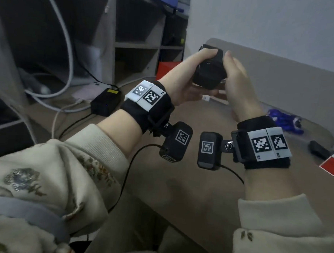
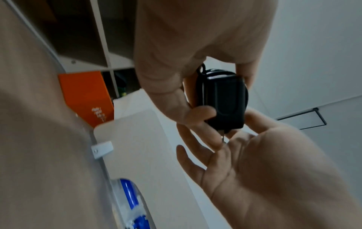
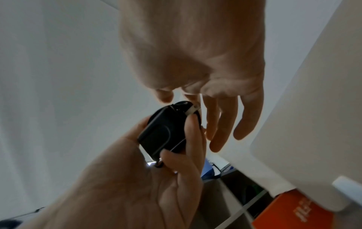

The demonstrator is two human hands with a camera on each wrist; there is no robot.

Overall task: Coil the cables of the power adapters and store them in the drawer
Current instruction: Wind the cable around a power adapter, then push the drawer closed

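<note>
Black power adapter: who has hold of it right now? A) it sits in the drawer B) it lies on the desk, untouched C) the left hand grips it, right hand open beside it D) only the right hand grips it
C. The left hand curls its thumb and fingers round the black power adapter in the air, while the right hand is beside it with straight fingers.
</note>
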